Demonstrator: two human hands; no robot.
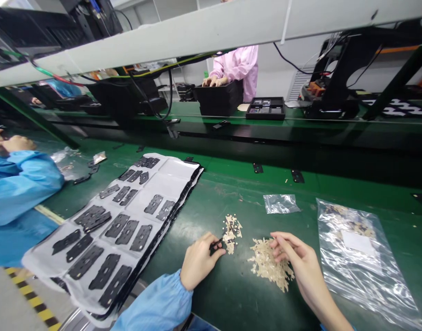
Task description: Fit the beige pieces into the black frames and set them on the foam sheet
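My left hand (201, 259) is closed, its fingertips pinching a small black part (216, 244) that is partly hidden by the fingers. Just beyond those fingertips lies a small heap of beige pieces mixed with tiny dark bits (232, 229). A larger pile of thin beige pieces (268, 264) is spread on the green bench top. Over that pile's right edge, my right hand (296, 257) has its fingers curled and drawn together. Whatever its fingertips may hold is too small to make out.
Left of my hands, a white sheet (165, 172) carries rows of flat black parts (118, 225). A small clear bag (281, 203) and a large clear bag (362, 248) lie to the right. A blue-sleeved person (21, 184) works at left; a pink-sleeved person (247, 69) reaches into a black bin (219, 99).
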